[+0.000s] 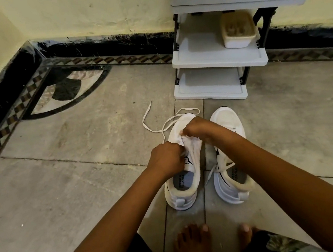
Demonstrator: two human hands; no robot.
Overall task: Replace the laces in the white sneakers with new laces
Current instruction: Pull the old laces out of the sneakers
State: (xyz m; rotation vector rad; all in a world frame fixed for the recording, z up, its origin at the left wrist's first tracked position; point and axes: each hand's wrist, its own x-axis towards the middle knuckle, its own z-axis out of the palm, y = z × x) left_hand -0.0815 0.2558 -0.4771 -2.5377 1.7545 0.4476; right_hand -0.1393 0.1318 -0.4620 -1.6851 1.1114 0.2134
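Observation:
Two white sneakers stand side by side on the floor, toes pointing away from me. On the left sneaker [182, 194] my left hand [168, 159] grips the tongue and eyelet side. My right hand [197, 127] pinches the upper near the toe end, where a white lace [148, 126] comes out. That lace trails loose over the floor to the left and past the toe. The right sneaker [232, 182] is untouched under my right forearm, its lace still threaded with the ends hanging off its left side.
A white plastic shoe rack [219, 61] stands against the wall just beyond the sneakers, with a white tub [237, 30] on its middle shelf. My bare feet [192, 244] are close behind the sneakers. Stone floor stretches to the left and right.

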